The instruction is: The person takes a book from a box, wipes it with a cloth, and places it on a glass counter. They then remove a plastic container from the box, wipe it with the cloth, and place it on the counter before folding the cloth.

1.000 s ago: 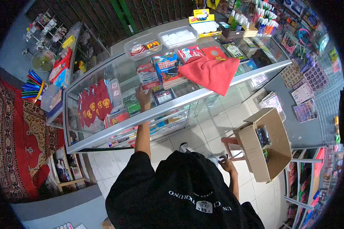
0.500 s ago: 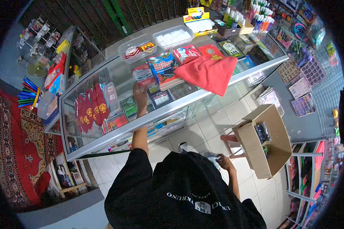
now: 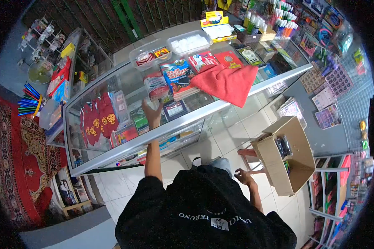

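Observation:
My left hand (image 3: 153, 113) is over the glass counter near its front edge, thumb and fingers apart and holding nothing. Just beyond its fingertips lies a stack of small red-and-grey booklets (image 3: 156, 85). Beside that is a pile of blue-covered books (image 3: 178, 76), and a red cloth (image 3: 226, 85) is draped partly over the pile and the counter's front rim. Low on the right, my right hand (image 3: 245, 177) hangs with its fingers loosely bent and apart, nothing visible in it. It is nearest to a reddish stool (image 3: 248, 152).
An open cardboard box (image 3: 302, 166) rests by the stool. On the glass counter (image 3: 124, 152) stand two plastic tubs, one with white items (image 3: 190, 42), and a yellow display box (image 3: 215, 25). Shelves (image 3: 330, 182) line the right; a patterned red rug (image 3: 6, 166) hangs left.
My left hand has drawn back from the booklet stack toward the counter's front edge, its fingers spreading. The fingers of my right hand have loosened beside my leg.

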Available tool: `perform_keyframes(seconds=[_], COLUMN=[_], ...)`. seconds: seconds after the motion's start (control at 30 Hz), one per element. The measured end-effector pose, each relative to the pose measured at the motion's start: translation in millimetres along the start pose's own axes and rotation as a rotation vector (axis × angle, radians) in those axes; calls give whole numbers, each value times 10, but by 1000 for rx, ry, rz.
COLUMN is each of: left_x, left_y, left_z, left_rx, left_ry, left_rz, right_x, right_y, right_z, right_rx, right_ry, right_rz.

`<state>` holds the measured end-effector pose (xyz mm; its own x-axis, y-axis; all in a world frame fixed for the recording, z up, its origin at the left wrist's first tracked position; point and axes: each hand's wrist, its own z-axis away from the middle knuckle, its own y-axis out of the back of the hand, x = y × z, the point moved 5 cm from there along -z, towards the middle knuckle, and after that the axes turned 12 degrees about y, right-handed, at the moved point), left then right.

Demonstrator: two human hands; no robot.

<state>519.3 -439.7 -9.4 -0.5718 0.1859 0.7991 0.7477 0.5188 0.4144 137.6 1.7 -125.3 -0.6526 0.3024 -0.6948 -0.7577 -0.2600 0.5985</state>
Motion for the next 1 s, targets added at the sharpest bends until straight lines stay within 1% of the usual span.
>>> perform_keyframes(seconds=[0.03, 0.07, 0.1, 0.13, 0.17, 0.2, 0.23, 0.27, 0.33, 0.37, 0.43, 0.47, 0.5, 0.53, 0.57, 0.63, 0.67, 0.7, 0.77, 0.8, 0.87, 0.93, 1.0], left_x=[-7, -11, -14, -71, -123, -100, -57, -21, 377, 662, 639, 656, 816, 1055, 1379, 1768, 1938, 2082, 2413, 2553, 2681, 2878, 2991], left_y=[101, 191, 264, 353, 454, 574, 703, 833, 1115, 1236, 1254, 1225, 1206, 1220, 1237, 1203, 1196, 1189, 1129, 1050, 817, 591, 357], left_z=[111, 238, 386, 550, 729, 886, 1020, 1159, 1260, 1303, 1550, 1631, 1677, 1709, 1652, 1531, 1485, 1427, 1275, 1194, 994, 824, 759], left_rx=[-30, -62, -94, -135, -179, -227, -287, -345, -400, -389, -434, -457, -445, -433, -400, -315, -276, -291, -284, -284, -361, -405, -475], left_ry=[-5, -82, -159, -157, -155, -147, -90, -32, -55, -186, -232, -256, -287, -316, -458, -513, -539, -502, -593, -645, -566, -547, -525], left_rz=[39, 5, -27, -91, -154, -165, -190, -218, -177, -96, -68, -54, -45, -37, 10, 101, 152, 211, 183, 177, 156, 49, -32], right_x=[-27, -68, -228, -364, -525, -1035, -1466, -1843, -2439, -2672, -3217, -3435, -3616, -3733, -3796, -3700, -3704, -3682, -3677, -3665, -3625, -3588, -3548], right_y=[61, 131, 299, 465, 667, 986, 1270, 1525, 1953, 2111, 2365, 2454, 2517, 2542, 2529, 2371, 2319, 2290, 2230, 2233, 2252, 2248, 2270], right_z=[-104, -190, -296, -380, -512, -523, -519, -529, -610, -659, -761, -893, -1040, -1245, -1441, -1822, -1889, -1913, -1848, -1826, -1786, -1736, -1600], right_rx=[48, 95, 147, 329, 472, 511, 752, 842, 1004, 1073, 1084, 1045, 1004, 964, 922, 927, 926, 934, 953, 938, 924, 966, 1021], right_ry=[68, 134, 196, 328, 425, 222, 417, 504, 691, 788, 938, 983, 1026, 987, 946, 900, 868, 875, 864, 867, 856, 828, 817], right_rz=[49, 96, 36, 262, 224, 48, 103, 92, 64, 46, 88, 117, 145, 235, 324, 560, 681, 690, 710, 671, 588, 555, 351])
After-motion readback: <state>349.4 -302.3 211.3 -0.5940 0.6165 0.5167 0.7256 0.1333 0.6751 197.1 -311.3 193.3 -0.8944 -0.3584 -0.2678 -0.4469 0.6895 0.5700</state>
